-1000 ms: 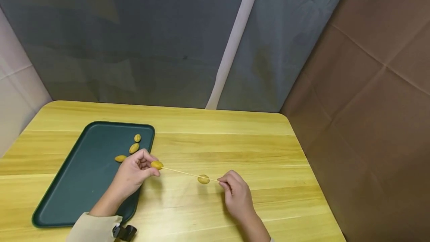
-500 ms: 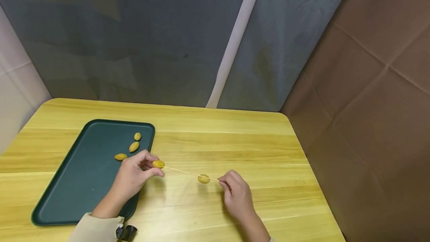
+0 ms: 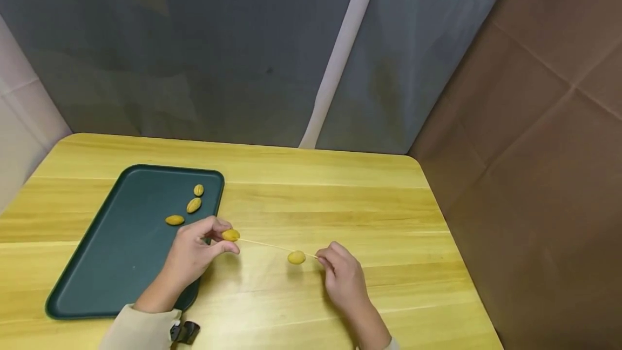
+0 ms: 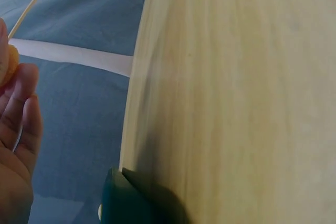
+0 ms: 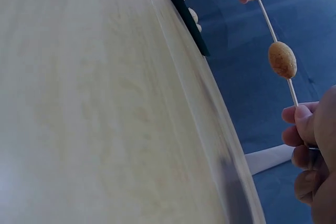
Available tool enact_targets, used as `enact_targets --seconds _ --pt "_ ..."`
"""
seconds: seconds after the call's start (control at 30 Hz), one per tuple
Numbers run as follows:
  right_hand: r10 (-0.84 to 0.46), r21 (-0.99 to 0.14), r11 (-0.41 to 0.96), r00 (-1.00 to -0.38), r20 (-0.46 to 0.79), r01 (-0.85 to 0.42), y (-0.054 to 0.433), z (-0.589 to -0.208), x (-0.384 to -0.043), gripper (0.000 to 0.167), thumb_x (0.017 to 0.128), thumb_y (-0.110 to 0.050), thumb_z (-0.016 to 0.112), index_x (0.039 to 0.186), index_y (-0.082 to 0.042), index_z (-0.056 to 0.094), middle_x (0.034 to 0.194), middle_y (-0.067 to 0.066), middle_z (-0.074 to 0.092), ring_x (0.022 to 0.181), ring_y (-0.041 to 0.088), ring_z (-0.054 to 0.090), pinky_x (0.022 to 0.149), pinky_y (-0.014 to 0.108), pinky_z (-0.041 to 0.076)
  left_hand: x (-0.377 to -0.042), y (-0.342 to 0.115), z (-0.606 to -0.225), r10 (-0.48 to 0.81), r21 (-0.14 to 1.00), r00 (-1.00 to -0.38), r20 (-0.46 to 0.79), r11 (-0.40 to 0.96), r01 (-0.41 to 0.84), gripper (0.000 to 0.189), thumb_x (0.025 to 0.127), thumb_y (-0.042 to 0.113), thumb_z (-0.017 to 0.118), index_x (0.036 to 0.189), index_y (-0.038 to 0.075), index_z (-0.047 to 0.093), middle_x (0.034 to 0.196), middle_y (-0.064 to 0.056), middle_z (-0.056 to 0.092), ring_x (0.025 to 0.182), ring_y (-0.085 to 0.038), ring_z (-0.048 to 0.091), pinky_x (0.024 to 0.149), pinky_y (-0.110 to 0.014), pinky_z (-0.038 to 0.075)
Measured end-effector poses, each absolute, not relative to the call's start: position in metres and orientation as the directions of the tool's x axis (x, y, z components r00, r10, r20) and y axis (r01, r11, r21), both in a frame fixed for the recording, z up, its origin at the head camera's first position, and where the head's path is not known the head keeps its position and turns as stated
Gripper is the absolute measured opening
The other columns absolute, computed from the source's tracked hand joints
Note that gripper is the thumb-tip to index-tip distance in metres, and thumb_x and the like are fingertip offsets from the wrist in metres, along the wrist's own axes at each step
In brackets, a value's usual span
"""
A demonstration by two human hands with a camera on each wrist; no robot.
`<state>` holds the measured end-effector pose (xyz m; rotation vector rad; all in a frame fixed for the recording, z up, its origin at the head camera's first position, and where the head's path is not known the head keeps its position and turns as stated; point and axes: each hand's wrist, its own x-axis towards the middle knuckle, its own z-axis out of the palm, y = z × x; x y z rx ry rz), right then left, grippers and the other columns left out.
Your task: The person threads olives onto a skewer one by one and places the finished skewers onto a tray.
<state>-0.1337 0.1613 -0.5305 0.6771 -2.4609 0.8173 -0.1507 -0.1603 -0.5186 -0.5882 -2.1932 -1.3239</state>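
Note:
A thin wooden skewer (image 5: 267, 18) spans the space between the two hands, above the table. My right hand (image 3: 344, 277) pinches its right end between thumb and fingers. One oval yellow-brown fruit (image 3: 296, 257), wrinkled and possibly preserved, is threaded on the skewer near that hand. At the other end, my left hand (image 3: 194, 250) holds a second such fruit (image 3: 230, 235) by its far side, with the skewer's tip against or inside it; which of these I cannot tell. In the left wrist view this fruit is mostly covered by the fingers (image 4: 25, 85).
A dark green tray (image 3: 116, 253) lies on the wooden table (image 3: 272, 199), partly beneath my left forearm. Three more fruits (image 3: 194, 205) rest near its right side. Grey cloth (image 3: 218, 58) hangs behind the table, and brown cloth (image 3: 544, 177) is at the right.
My left hand and its fruit have shifted slightly right, toward the right hand. The threaded fruit has turned on the skewer. The table and tray sit a little higher in the head view.

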Motion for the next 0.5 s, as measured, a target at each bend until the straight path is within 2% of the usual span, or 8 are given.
enact_targets --seconds 0.13,0.27,0.5 --pt "-0.287 -0.454 0.696 -0.795 0.534 -0.557 0.1604 -0.5313 -0.1342 0.014 0.083 0.001 0.079 0.087 -0.011 0.073 0.076 -0.008 0.055 0.065 0.002 0.047 0.057 0.016 0.045 -0.1519 -0.1614 -0.5194 0.108 0.661 -0.758 0.643 0.421 0.621 0.045 0.051 -0.003 0.092 0.088 0.008 0.069 0.090 -0.007 0.074 0.069 -0.004 0.067 0.064 -0.013 0.053" --pt "-0.258 -0.468 0.696 -0.798 0.545 -0.544 0.1586 -0.5326 -0.1340 0.015 0.082 0.003 0.080 0.086 -0.010 0.073 0.075 -0.008 0.054 0.064 0.002 0.046 0.056 0.016 0.044 -0.1526 -0.1621 -0.5200 0.104 0.664 -0.763 0.638 0.428 0.613 0.041 0.055 0.001 0.091 0.088 0.008 0.069 0.091 -0.007 0.074 0.069 -0.003 0.067 0.063 -0.012 0.053" --pt "-0.244 -0.397 0.716 -0.739 0.628 -0.574 0.1571 -0.5346 -0.1358 0.019 0.077 0.006 0.083 0.083 -0.009 0.074 0.074 -0.005 0.052 0.065 0.004 0.049 0.057 0.014 0.043 -0.1508 -0.1598 -0.5190 0.046 0.728 -0.835 0.549 0.463 0.505 0.034 0.063 -0.003 0.090 0.087 0.008 0.068 0.088 -0.006 0.075 0.069 -0.001 0.065 0.059 -0.014 0.052"
